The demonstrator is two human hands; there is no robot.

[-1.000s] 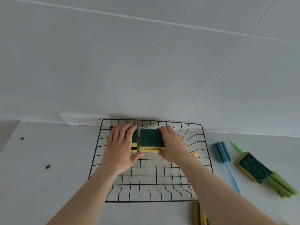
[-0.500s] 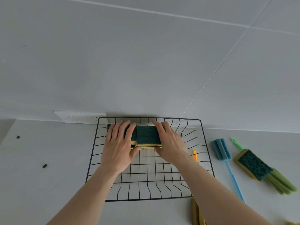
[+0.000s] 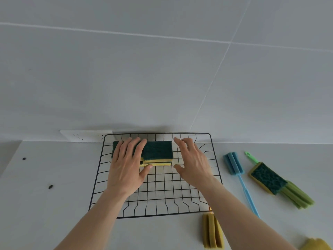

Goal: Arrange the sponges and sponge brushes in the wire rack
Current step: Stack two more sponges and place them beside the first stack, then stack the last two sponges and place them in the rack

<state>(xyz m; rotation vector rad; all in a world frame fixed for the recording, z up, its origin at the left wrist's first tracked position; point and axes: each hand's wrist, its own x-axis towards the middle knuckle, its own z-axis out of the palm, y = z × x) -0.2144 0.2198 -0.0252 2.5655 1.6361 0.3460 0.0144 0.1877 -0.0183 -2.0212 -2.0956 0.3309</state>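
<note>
Two green-topped yellow sponges (image 3: 158,153) sit side by side at the far edge of the black wire rack (image 3: 191,197). The left hand (image 3: 126,166) lies flat on them; the right hand (image 3: 192,163) hovers spread, empty. The remaining green-and-yellow sponge (image 3: 267,178) lies rightward on the bench (image 3: 45,213), long axis diagonal, nearer the right hand.

You were working at what looked like a home kitchen counter: a plain white worktop (image 3: 54,204) ran up against a wall of large pale grey tiles (image 3: 126,78) with thin white grout lines. A long white socket strip (image 3: 84,136) sat at the foot of that wall. A black wire dish rack (image 3: 162,195), green-and-yellow scouring sponges (image 3: 158,152) and a blue long-handled sponge brush (image 3: 234,163) pointed to washing-up.
</note>
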